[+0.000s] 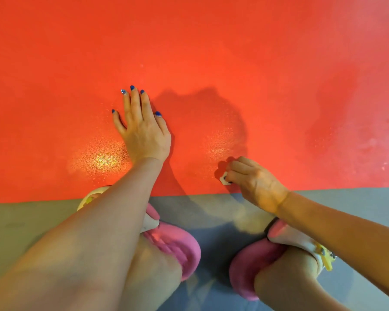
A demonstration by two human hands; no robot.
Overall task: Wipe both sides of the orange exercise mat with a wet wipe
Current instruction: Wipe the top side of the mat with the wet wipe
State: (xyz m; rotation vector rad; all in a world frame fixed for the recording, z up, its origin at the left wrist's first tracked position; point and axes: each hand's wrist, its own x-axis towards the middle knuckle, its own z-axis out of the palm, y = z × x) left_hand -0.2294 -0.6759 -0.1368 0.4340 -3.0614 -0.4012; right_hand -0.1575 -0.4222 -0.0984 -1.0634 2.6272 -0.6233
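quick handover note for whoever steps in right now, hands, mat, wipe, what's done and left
Left hand: open, flat on the orange mat, bracing.
Right hand: curled round a balled white wet wipe, near the mat's near edge.
Mat lies flat on the grey floor.
Done: cannot tell how much; some sheen near the hands.
Left: the rest of this face, then flip and wipe the other.
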